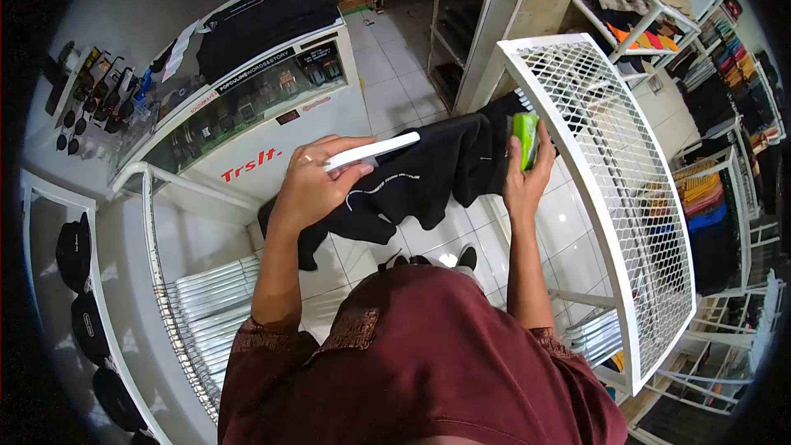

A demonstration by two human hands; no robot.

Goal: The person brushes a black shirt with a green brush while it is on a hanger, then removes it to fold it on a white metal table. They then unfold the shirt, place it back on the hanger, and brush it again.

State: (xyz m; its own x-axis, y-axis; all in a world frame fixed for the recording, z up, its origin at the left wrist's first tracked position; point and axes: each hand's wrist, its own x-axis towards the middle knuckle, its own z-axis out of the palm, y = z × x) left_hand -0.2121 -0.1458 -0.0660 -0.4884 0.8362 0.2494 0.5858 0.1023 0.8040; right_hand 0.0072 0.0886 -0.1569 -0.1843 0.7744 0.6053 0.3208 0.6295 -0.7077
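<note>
My left hand (317, 185) is closed on a flat white object (375, 151), gripped at its near end and pointing to the right. My right hand (527, 177) is wrapped round a bright green object (525, 138), held upright near the white mesh rack. Below and beyond both hands, black garments (400, 185) with small white lettering hang in a row. White hanger ends show at the row's right end, beside the green object.
A white mesh rack (610, 115) stands close on the right. A glass display counter (255, 107) with black cloth on top is ahead left. White hangers (210, 305) hang at lower left. Black caps line the left edge. White floor tiles lie below.
</note>
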